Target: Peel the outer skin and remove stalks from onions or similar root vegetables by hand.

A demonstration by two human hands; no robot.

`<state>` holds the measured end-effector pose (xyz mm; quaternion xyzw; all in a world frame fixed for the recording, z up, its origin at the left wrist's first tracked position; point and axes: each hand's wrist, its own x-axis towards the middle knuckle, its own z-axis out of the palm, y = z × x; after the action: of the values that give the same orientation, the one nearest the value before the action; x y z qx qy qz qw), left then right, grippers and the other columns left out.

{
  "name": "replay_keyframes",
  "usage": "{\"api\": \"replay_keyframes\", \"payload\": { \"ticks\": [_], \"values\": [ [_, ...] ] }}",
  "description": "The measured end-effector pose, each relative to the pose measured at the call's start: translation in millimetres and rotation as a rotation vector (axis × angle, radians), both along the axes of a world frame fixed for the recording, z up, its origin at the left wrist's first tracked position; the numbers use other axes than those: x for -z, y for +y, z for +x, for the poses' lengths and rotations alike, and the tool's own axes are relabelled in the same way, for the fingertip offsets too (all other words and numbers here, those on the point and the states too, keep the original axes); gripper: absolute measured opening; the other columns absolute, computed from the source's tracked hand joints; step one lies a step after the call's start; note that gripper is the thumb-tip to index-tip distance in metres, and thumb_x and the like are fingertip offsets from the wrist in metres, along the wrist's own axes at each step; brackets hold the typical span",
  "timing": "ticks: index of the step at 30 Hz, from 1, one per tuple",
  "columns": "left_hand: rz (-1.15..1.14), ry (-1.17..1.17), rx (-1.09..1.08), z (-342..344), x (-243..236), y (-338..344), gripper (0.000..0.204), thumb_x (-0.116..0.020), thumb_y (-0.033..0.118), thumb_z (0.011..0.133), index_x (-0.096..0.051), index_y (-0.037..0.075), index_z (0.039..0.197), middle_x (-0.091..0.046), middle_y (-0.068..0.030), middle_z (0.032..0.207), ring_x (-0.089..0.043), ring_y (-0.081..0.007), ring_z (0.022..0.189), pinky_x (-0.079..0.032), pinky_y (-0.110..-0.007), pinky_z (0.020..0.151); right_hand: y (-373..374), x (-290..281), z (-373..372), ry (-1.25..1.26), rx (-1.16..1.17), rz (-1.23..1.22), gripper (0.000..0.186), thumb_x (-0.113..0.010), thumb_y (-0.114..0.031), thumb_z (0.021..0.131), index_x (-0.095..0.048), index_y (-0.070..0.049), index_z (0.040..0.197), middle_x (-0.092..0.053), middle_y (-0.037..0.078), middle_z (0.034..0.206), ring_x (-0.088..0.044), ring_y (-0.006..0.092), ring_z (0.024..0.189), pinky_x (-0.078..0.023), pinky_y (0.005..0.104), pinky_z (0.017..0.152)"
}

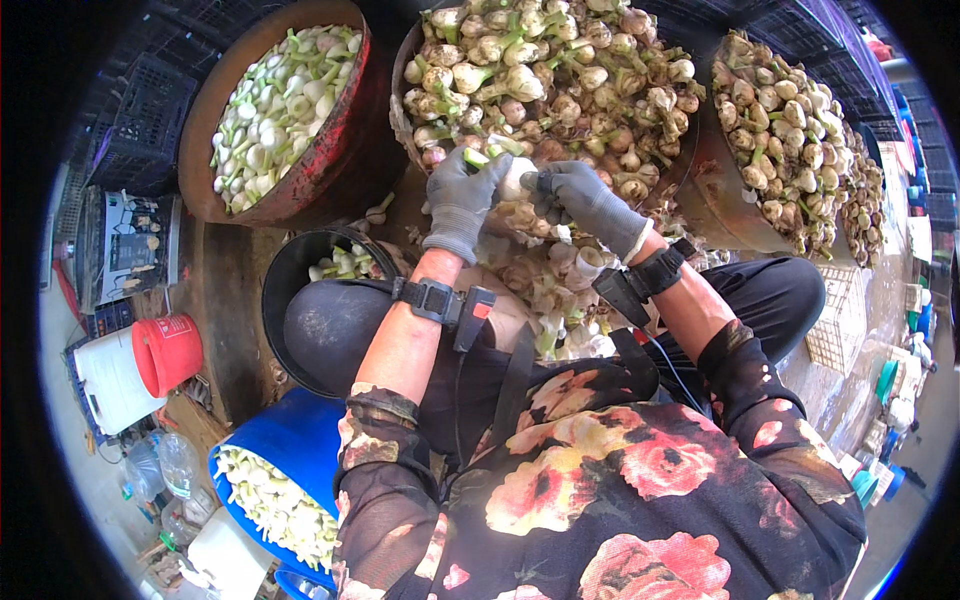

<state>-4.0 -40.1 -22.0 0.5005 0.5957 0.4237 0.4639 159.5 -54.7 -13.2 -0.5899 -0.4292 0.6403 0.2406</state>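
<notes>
1. Head view: my left hand (462,205), gloved in grey, grasps a garlic bulb (517,180) from its left side; a cut green stem (475,157) sticks up by the fingers.
2. My right hand (590,205), also gloved, has its fingers bent in against the bulb's right side; I cannot tell whether it grips anything else.
3. The bulb is between my two hands, over the near edge of the middle tub (397,110), which is heaped with soil-marked garlic.
4. Past that tub's left edge, a red tub (200,150) holds cleaner, whiter bulbs; past its right edge rises another garlic heap (785,140).
5. Below my hands, peelings (575,275) lie between my legs.
6. By my left knee, a black bucket (275,290) holds some bulbs.
7. Nearer me, a blue drum (295,430) holds pale pieces inside its rim.
</notes>
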Motion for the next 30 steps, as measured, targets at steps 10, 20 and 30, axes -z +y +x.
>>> {"api": "replay_keyframes", "payload": {
  "ticks": [10, 20, 30],
  "values": [
    [0.0, 0.094, 0.024, 0, 2, 2, 0.03, -0.073, 0.027, 0.071, -0.06, 0.001, 0.077, -0.062, -0.004, 0.071, -0.052, -0.0072, 0.06, -0.044, -0.025, 0.056, -1, -8, -4, -0.001, 0.121, -0.065, 0.018, -0.046, -0.012, 0.085, -0.06, -0.003, 0.076, -0.057, 0.002, 0.062, -0.052, 0.0089, 0.05, -0.041, 0.0219, 0.044],
    [0.122, 0.014, 0.034, 1, 9, 2, 0.029, -0.074, 0.026, 0.07, -0.057, 0.002, 0.067, -0.056, -0.0013, 0.057, -0.048, -0.0081, 0.047, -0.039, -0.024, 0.046, -6, 39, 7, -0.238, 0.049, 0.137, 0.014, -0.049, -0.007, 0.08, -0.06, -0.001, 0.075, -0.058, 0.005, 0.06, -0.056, 0.012, 0.051, -0.045, 0.0232, 0.047],
    [-0.035, 0.114, -0.016, 1, 3, 4, 0.025, -0.073, 0.024, 0.071, -0.058, 0.005, 0.064, -0.055, 0.0016, 0.055, -0.045, -0.003, 0.046, -0.036, -0.02, 0.042, -19, 17, -3, 0.051, -0.017, -0.045, 0.032, -0.062, -0.033, 0.08, -0.06, -0.002, 0.071, -0.057, 0.004, 0.059, -0.054, 0.0129, 0.051, -0.043, 0.0268, 0.047]
  ]
}}
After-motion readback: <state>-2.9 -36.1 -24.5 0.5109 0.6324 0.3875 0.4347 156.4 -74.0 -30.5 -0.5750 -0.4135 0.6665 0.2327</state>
